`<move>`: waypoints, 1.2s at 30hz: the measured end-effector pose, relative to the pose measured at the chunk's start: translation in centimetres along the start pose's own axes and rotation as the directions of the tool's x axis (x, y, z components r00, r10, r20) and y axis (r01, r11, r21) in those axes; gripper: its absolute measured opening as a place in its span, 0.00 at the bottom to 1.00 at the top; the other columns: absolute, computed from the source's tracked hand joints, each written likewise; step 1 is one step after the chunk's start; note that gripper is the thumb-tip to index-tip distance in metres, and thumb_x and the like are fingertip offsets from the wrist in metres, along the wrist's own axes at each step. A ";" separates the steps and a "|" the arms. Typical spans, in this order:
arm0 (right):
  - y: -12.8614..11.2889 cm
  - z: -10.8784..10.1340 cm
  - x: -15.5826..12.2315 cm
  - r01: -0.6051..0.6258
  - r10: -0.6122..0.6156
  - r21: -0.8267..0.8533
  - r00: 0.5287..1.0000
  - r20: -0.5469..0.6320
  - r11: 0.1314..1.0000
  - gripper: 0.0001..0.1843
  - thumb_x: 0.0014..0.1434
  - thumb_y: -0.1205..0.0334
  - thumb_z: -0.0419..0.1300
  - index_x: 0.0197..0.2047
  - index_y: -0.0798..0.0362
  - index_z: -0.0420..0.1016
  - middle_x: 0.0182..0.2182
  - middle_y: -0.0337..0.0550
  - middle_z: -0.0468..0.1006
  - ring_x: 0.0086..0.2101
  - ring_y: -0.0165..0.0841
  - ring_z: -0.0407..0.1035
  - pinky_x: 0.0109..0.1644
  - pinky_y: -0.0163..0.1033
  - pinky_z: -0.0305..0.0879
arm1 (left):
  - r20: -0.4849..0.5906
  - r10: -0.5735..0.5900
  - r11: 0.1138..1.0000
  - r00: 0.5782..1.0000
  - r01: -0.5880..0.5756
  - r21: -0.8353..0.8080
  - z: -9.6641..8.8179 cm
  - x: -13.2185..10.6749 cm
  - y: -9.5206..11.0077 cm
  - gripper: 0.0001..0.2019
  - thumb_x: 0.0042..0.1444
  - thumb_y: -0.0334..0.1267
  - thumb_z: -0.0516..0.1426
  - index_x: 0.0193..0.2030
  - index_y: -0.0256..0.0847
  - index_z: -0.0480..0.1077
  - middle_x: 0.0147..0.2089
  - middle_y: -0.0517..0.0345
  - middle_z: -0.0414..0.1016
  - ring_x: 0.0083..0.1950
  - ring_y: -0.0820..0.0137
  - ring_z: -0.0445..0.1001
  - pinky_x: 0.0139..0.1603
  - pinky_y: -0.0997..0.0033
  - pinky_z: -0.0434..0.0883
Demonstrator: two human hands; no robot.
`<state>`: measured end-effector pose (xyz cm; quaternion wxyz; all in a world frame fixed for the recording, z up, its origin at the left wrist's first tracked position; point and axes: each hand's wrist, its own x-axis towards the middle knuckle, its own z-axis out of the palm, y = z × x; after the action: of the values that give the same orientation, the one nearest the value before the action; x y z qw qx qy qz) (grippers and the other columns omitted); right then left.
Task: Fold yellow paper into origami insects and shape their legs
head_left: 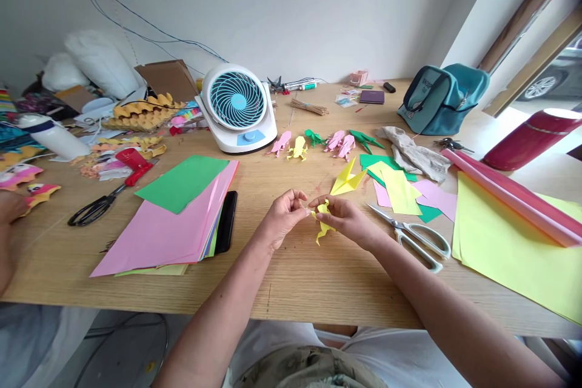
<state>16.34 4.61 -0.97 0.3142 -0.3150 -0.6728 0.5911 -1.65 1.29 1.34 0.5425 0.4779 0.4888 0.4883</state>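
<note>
My left hand [285, 213] and my right hand [346, 218] meet over the middle of the wooden table [291, 279]. Both pinch a small yellow folded paper figure [324, 225], its lower end hanging below my right fingers. Just beyond it lies a folded yellow paper piece [346, 179]. A row of finished pink, yellow and green paper frogs [318, 143] stands farther back, in front of the fan.
A stack of coloured paper sheets [175, 218] over a black phone [226, 222] lies to the left, black scissors [97, 206] beyond. White scissors [416, 236], cut scraps [402, 191], yellow sheets [513, 242] and a pink roll [509, 197] lie right. Behind: fan [237, 107], teal bag [441, 100]. Another person's arm [9, 218] at left.
</note>
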 end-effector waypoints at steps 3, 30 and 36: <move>0.0 0.2 0.1 -0.029 0.031 0.078 0.999 -0.035 0.997 0.25 0.54 0.47 0.65 0.51 0.53 0.72 0.29 0.37 0.72 0.30 0.31 0.66 0.32 0.36 0.61 | -0.010 0.046 0.997 0.999 -0.045 0.059 0.0 0.3 -0.1 0.15 0.43 0.35 0.63 0.40 0.39 0.68 0.24 0.70 0.59 0.26 0.78 0.56 0.31 0.76 0.55; -0.1 0.8 0.3 -0.068 0.179 0.489 0.967 -0.184 0.870 0.25 0.45 0.53 0.73 0.45 0.50 0.74 0.29 0.35 0.74 0.30 0.29 0.68 0.33 0.35 0.60 | -0.022 0.236 0.963 0.971 -0.231 0.139 0.5 1.1 -1.2 0.12 0.54 0.39 0.63 0.42 0.39 0.68 0.36 0.59 0.75 0.38 0.73 0.76 0.42 0.73 0.71; 0.2 1.3 0.6 -0.006 0.137 0.479 0.961 -0.239 0.878 0.26 0.43 0.53 0.74 0.44 0.51 0.73 0.34 0.38 0.77 0.33 0.30 0.70 0.36 0.36 0.64 | -0.004 0.201 0.976 0.980 -0.199 0.090 1.0 1.3 -2.1 0.13 0.52 0.39 0.64 0.40 0.39 0.68 0.33 0.62 0.74 0.35 0.73 0.76 0.39 0.74 0.72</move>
<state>15.00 4.33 -1.31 0.4466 -0.3297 -0.4472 0.7013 -0.46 2.41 -0.75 0.4654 0.5452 0.4631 0.5212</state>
